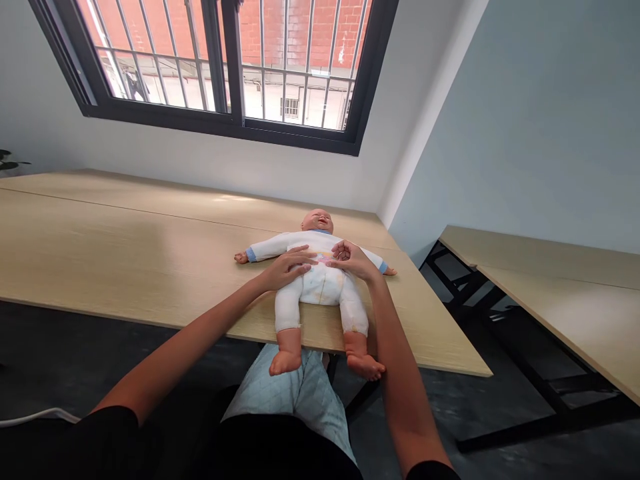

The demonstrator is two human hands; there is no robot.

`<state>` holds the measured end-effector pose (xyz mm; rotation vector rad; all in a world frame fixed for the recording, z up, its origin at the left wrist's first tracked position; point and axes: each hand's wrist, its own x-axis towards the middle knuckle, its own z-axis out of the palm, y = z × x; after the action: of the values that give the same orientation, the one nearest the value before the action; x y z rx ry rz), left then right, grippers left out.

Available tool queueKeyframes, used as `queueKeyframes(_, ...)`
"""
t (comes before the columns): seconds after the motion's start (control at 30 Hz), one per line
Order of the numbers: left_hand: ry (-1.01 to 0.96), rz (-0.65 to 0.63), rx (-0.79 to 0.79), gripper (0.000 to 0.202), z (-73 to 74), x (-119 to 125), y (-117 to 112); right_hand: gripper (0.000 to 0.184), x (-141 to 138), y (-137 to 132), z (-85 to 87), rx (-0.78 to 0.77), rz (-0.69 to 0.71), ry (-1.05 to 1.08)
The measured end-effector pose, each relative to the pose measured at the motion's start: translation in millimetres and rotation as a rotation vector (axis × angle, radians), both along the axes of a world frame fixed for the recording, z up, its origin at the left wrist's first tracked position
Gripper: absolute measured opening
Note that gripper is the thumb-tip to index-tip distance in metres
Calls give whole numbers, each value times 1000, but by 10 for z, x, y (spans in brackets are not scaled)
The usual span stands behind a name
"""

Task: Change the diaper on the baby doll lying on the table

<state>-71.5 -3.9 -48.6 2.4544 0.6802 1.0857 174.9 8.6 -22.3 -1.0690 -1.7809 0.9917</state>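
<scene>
Item 1, nearest: my lap in light checked trousers [300, 393], directly below the doll's feet. Item 2: baby doll [323, 288], white romper with blue cuffs, lying face up on the counter [125, 247], arms spread to either side, head pointing away from me, bare feet [285, 362] hanging past the counter's near edge. Item 3: my left hand [290, 267], resting flat on the doll's belly and chest from the doll's left-of-picture side, fingers stretched out and lying close together, gripping nothing. Item 4: my right hand [354, 260], on the opposite side of the doll's chest, fingers curled inward and touching the romper; I cannot tell whether it pinches the cloth or merely rests there. The fingertips of both hands nearly meet over the middle of the doll's chest. Item 5: doll's head [318, 220], just beyond both hands. Item 6: pale wood counter top, running wide to the left of the doll and on behind it to the wall. Item 7: second counter [550, 280], well apart to the right of the doll, across a gap of dark floor. Item 8, farthest: barred window [225, 60], black frame, high on the wall beyond the doll, brick showing outside.
</scene>
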Motion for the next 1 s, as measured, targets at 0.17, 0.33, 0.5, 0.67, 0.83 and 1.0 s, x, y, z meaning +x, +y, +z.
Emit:
queueKeyframes(0.17, 1, 2, -17, 41, -11, 1, 10, 56, -1, 3, -8, 10, 8, 4)
queueKeyframes(0.33, 13, -7, -10, 39, -23, -4, 20, 55, 8, 35, -29, 0, 18, 8)
queueKeyframes(0.5, 26, -10, -16, 36, -26, -8, 24, 55, 13, 54, -50, -15, 24, 16)
queueKeyframes(0.67, 19, -4, 8, 38, -24, -11, 10, 52, 9, 24, -18, 4, 4, 99)
queueKeyframes(0.83, -48, 77, 66, 41, -13, -13, -17, 48, 36, 26, 31, 103, -196, 210)
queueKeyframes(1.0, -46, 166, 76, 36, 2, -23, -29, 44, 48, 8, 31, 51, -178, 163)
